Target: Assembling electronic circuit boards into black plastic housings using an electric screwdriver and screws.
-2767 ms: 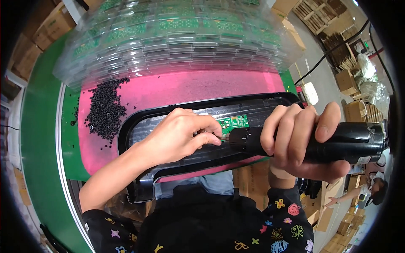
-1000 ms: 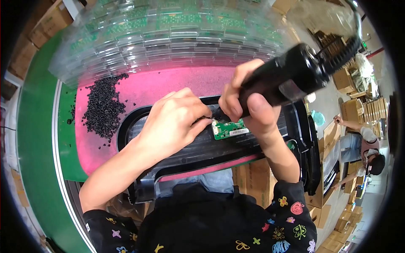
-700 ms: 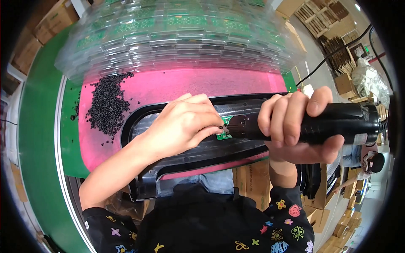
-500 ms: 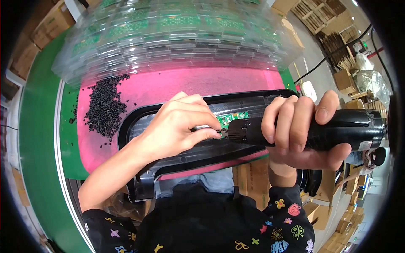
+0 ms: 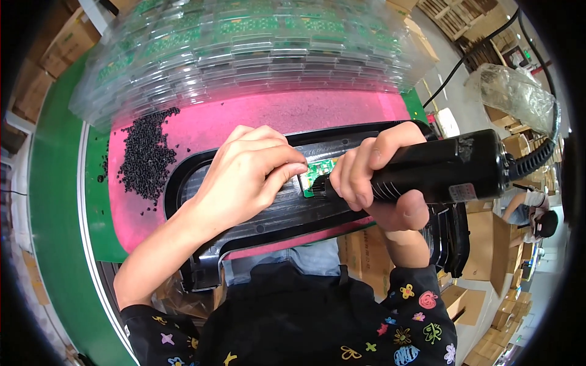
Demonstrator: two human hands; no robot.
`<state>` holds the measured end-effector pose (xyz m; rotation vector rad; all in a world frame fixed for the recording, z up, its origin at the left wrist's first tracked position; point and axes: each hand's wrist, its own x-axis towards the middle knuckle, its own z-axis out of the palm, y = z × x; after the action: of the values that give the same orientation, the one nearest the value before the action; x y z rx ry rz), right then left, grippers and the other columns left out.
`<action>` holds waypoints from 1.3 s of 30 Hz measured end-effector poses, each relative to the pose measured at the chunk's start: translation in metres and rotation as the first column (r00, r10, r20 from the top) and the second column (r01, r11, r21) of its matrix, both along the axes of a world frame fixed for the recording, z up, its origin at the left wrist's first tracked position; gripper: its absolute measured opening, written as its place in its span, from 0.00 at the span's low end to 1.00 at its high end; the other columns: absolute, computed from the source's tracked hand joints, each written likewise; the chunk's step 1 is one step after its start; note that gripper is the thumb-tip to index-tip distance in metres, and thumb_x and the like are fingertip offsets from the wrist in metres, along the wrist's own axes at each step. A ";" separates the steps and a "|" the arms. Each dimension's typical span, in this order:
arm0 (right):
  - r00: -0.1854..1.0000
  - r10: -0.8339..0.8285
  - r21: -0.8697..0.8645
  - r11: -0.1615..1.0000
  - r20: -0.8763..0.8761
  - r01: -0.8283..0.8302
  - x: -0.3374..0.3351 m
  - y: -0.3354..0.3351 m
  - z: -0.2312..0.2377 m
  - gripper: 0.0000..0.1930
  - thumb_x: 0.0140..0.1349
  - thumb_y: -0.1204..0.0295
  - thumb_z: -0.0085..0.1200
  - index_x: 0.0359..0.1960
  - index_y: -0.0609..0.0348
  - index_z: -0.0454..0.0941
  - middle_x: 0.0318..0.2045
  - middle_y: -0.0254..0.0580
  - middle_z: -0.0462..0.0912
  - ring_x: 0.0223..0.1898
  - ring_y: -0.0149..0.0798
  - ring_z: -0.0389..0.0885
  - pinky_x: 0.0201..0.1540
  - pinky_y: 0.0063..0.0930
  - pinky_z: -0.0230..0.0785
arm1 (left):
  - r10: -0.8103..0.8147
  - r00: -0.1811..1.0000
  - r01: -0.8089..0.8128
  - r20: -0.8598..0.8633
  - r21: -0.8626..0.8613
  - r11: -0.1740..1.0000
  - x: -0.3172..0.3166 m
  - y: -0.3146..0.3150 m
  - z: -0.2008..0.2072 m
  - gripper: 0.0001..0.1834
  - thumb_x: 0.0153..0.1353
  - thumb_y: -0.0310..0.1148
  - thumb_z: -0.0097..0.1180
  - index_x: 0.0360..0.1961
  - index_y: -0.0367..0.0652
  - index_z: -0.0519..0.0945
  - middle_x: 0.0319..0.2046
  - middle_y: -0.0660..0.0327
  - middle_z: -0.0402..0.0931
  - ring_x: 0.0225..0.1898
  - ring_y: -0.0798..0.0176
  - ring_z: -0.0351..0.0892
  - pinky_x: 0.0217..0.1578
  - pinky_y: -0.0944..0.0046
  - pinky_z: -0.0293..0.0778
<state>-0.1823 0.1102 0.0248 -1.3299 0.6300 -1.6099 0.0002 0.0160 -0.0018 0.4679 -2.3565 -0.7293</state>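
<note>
My right hand [image 5: 381, 161] wraps round a black electric screwdriver [image 5: 467, 165], held almost level, its nose pointing left. The nose is over a small green circuit board [image 5: 318, 167], and the driver's tip is hidden from me. The board lies in a long black plastic housing [image 5: 256, 228] with a raised rim. At the board's left end, my left hand [image 5: 247, 168] has thumb and forefinger pinched together. Whatever is between those fingertips, if anything, is too small to make out.
A pile of small black screws [image 5: 145, 160] lies left on the pink mat [image 5: 244, 110]. Behind stand stacked clear plastic trays [image 5: 244, 55] with green boards. A cable [image 5: 537, 161] runs from the driver. Cardboard boxes [image 5: 366, 259] and a person [image 5: 537, 216] are beyond the table.
The screwdriver has swung, its rear end coming up and its nose moving slightly left over the board. My left hand has shifted a little left and up, away from the driver's nose.
</note>
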 end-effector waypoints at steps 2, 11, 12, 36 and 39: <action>1.000 0.000 0.015 1.000 0.003 0.000 0.001 0.000 -0.001 0.26 0.61 0.48 0.58 0.41 0.57 0.63 0.17 0.35 0.71 0.15 0.30 0.67 0.22 0.26 0.62 | 0.014 1.000 -0.014 0.025 0.018 1.000 0.000 0.000 0.000 0.04 0.52 0.26 0.65 0.31 0.39 0.84 0.29 0.61 0.83 0.38 0.58 0.81 0.43 0.60 0.69; 0.997 0.015 0.085 0.996 -0.080 -0.008 0.010 -0.004 0.008 0.25 0.58 0.51 0.63 0.38 0.57 0.64 0.16 0.33 0.70 0.15 0.29 0.67 0.20 0.24 0.62 | 0.012 0.998 -0.014 0.063 0.032 0.999 0.005 -0.004 -0.009 0.06 0.54 0.27 0.64 0.34 0.39 0.84 0.32 0.60 0.83 0.40 0.58 0.79 0.44 0.59 0.68; 0.998 0.008 0.096 0.995 -0.069 -0.001 0.010 -0.004 0.005 0.25 0.57 0.52 0.65 0.37 0.56 0.65 0.16 0.32 0.71 0.14 0.29 0.68 0.20 0.23 0.62 | -0.012 0.998 0.009 0.064 0.046 0.999 0.004 -0.004 -0.007 0.06 0.54 0.27 0.64 0.34 0.40 0.85 0.31 0.60 0.82 0.40 0.58 0.79 0.43 0.59 0.67; 0.999 -0.018 -0.305 0.952 0.051 0.032 -0.001 -0.002 0.028 0.27 0.58 0.43 0.59 0.41 0.50 0.65 0.17 0.27 0.72 0.13 0.27 0.70 0.20 0.24 0.66 | -0.187 0.982 0.186 0.001 -0.080 0.979 0.001 -0.001 -0.002 0.10 0.48 0.29 0.68 0.32 0.43 0.82 0.31 0.64 0.81 0.40 0.60 0.78 0.41 0.60 0.69; 0.999 -0.010 -0.307 0.951 0.039 0.022 -0.009 0.002 0.030 0.26 0.58 0.44 0.58 0.41 0.51 0.64 0.17 0.28 0.72 0.13 0.27 0.69 0.20 0.24 0.66 | -0.226 0.974 0.227 0.031 -0.015 0.974 -0.001 -0.001 0.002 0.11 0.48 0.29 0.68 0.34 0.41 0.82 0.32 0.64 0.81 0.40 0.58 0.78 0.42 0.60 0.70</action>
<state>-0.1909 0.1124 0.0549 -1.5171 0.3766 -1.7948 -0.0008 0.0148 -0.0002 0.2034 -2.4674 -0.8069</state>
